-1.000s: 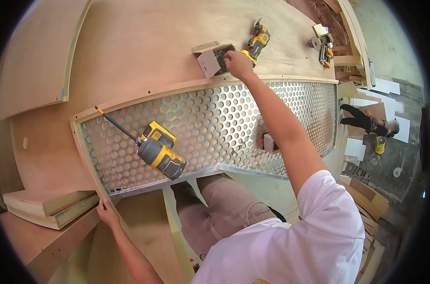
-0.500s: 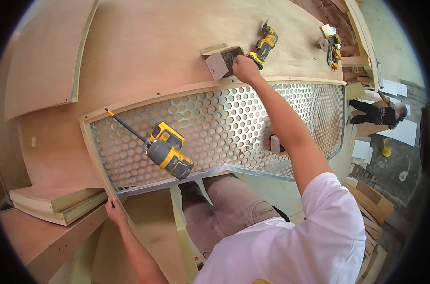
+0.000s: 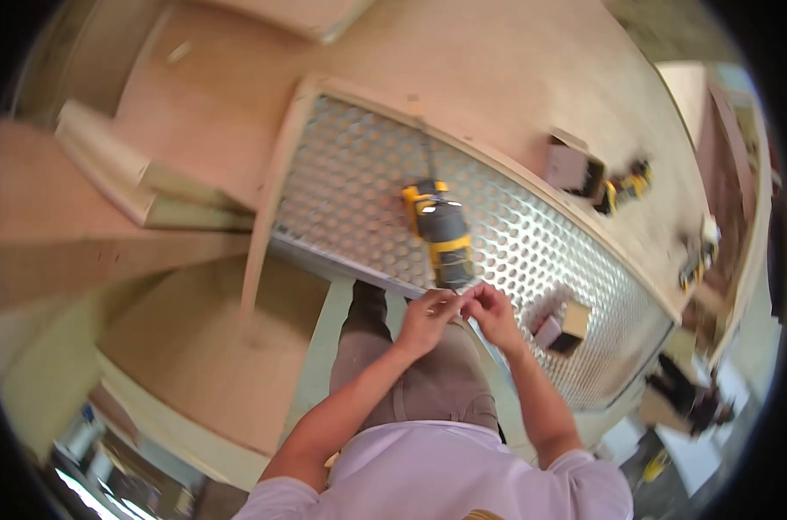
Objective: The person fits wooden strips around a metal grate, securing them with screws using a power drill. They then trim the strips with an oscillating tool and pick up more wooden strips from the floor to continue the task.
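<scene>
My left hand [image 3: 425,324] and my right hand [image 3: 492,315] meet at the fingertips in front of my waist, by the panel's near edge. Both sets of fingers are pinched together; what is between them is too small and blurred to make out. Just beyond them a yellow and black cordless driver [image 3: 446,234] with a long bit lies on the perforated metal sheet [image 3: 350,173]. A wooden frame [image 3: 270,204] borders the sheet. The open cardboard box [image 3: 573,166] of small metal pieces sits past the frame's far side.
Beside the box lies a yellow and black power tool [image 3: 629,185]. A smaller box [image 3: 568,328] rests on the sheet to the right. Stacked boards [image 3: 107,165] are at left, more tools [image 3: 698,260] at far right. Another person [image 3: 683,394] is at the lower right.
My right hand has come back from the cardboard box to my waist. My left hand has let go of the frame's corner and joined it. The view has turned.
</scene>
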`<state>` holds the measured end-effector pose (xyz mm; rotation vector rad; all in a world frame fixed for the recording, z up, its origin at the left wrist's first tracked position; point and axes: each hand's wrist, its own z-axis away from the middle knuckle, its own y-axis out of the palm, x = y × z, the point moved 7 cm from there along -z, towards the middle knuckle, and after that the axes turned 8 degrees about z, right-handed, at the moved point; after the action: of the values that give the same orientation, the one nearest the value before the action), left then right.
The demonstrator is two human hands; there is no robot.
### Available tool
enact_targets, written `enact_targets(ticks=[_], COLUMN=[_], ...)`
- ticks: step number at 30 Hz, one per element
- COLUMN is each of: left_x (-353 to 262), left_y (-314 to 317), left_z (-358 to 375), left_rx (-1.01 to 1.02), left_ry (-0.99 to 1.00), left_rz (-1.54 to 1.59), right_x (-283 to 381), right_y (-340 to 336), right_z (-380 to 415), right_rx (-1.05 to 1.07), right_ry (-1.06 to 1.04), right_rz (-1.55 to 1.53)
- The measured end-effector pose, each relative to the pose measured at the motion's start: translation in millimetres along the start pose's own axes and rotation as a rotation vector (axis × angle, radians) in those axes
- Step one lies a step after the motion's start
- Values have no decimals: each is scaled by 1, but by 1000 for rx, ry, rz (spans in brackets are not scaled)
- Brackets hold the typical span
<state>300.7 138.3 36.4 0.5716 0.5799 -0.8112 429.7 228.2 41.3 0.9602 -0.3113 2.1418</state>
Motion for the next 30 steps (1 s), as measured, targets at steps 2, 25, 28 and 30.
enact_targets(ticks=[2, 25, 28, 30], left_x=[13, -75, -62, -59], left_y=[-10, -234, -242, -248], left_z=[-3, -82, -74, -72], left_rx=[-74, -388, -446, -458], left_ry=[-28, 214, 205, 218], left_rz=[207, 1194, 1253, 1270], right_x=[6, 96, 98, 102], right_y=[24, 117, 129, 134], right_z=[-6, -68, -70, -71], right_rx=[-1, 156, 231, 248], right_ry=[7, -575, -568, -540], right_rz=[-50, 831, 904, 896])
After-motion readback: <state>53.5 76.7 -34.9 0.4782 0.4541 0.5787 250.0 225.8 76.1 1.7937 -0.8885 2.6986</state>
